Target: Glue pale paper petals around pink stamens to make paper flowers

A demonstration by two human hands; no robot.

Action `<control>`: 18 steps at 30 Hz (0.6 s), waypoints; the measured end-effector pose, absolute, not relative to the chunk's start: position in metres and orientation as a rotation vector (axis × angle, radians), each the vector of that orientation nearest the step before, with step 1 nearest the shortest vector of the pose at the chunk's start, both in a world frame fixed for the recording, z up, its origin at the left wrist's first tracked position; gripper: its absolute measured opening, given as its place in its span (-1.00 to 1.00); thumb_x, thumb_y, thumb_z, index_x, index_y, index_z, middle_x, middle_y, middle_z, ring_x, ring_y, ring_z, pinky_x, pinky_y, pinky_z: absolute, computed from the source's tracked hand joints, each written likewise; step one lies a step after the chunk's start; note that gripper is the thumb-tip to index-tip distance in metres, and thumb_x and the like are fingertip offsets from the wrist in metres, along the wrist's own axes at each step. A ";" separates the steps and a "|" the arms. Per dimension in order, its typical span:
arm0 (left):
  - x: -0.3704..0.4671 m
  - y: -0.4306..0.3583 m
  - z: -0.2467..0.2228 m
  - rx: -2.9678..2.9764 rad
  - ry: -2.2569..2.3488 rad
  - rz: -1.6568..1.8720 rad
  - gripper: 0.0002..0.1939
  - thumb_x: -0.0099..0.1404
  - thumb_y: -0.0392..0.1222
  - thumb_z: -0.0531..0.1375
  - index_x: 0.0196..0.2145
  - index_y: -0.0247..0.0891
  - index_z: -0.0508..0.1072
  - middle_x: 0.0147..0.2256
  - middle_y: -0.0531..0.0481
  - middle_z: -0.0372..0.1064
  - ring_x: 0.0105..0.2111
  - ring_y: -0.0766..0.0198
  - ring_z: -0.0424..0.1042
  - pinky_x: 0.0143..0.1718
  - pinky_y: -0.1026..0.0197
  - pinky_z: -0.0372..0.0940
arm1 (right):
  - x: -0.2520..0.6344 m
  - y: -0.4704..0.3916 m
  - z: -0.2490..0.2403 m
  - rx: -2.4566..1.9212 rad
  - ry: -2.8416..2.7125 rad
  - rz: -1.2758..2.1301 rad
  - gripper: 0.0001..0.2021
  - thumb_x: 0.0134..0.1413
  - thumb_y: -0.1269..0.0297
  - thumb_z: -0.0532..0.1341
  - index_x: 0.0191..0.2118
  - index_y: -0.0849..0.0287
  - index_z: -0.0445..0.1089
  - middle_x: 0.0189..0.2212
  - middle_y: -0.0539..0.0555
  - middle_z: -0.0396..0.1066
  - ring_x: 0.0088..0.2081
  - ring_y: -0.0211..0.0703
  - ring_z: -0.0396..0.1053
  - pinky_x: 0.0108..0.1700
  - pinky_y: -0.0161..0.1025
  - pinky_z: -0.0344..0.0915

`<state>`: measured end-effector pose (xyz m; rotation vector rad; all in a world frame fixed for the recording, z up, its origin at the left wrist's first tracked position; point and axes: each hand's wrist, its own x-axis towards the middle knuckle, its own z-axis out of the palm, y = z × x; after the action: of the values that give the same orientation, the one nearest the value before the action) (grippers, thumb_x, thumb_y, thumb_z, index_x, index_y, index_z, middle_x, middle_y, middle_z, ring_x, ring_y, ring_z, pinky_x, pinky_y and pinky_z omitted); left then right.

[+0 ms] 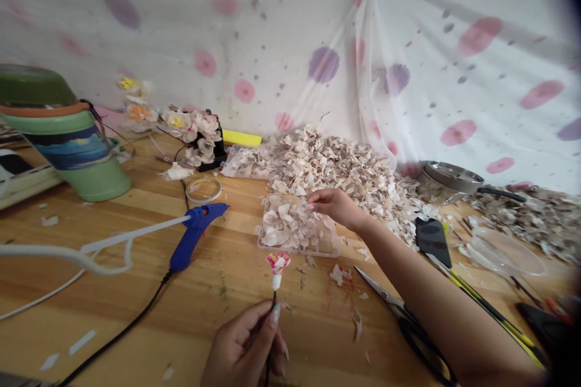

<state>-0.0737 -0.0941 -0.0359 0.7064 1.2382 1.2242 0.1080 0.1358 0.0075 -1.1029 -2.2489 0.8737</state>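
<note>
My left hand (247, 341) is closed around a dark thin flower stem (275, 297), held upright near the front of the table. A small pink, white and yellow flower head (277, 263) tops it, with a white wrap below. My right hand (336, 205) reaches across to a clear plastic box (303, 249) filled with pale petals (284, 224). Its thumb and fingers are pinched together over the box's back right part. A pale bit like a petal shows at the fingertips, too small to be sure of.
A big heap of dried petals (336, 157) lies behind the box. Left are a blue glue gun (193, 239) with white frame and cord, tape ring (204, 189), green tumbler (77, 145) and finished flowers (195, 127). Scissors (394, 302), a phone (433, 240) and a metal strainer (451, 176) lie right.
</note>
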 end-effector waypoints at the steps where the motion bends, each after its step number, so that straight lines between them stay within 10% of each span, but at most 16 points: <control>1: -0.074 -0.094 -0.036 0.702 1.240 1.228 -0.47 0.00 0.28 0.32 -0.37 -0.31 0.56 -0.66 0.07 0.37 -0.68 0.37 0.31 -0.60 0.37 0.24 | 0.107 0.126 0.012 -1.068 -2.250 0.888 -0.86 0.10 0.25 0.26 -0.35 0.23 0.48 -0.44 0.05 0.50 -0.40 -0.20 0.44 -0.32 -0.24 0.37; 13: -0.087 -0.095 -0.046 0.739 1.210 1.240 -0.50 0.10 0.21 0.29 -0.28 -0.35 0.54 -0.67 0.09 0.37 -0.69 0.34 0.35 -0.63 0.35 0.27 | 0.093 -0.008 -0.011 -0.597 -2.883 -0.182 -0.76 0.32 0.38 0.07 -0.35 0.19 0.43 -0.41 0.08 0.45 -0.38 -0.12 0.31 -0.41 -0.19 0.15; 18: -0.089 -0.097 -0.045 0.716 1.215 1.268 -0.50 0.07 0.19 0.32 -0.27 -0.35 0.55 -0.68 0.09 0.37 -0.70 0.34 0.35 -0.65 0.35 0.28 | 0.103 -0.012 -0.008 -0.680 -2.854 -0.017 -0.80 0.32 0.35 0.06 -0.23 0.19 0.44 -0.30 0.11 0.47 -0.31 -0.11 0.35 -0.33 -0.20 0.22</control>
<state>-0.0888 -0.0972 -0.0451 0.7161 1.2149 1.2681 0.1032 -0.0115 -0.0081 -0.6801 -2.8540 -0.0174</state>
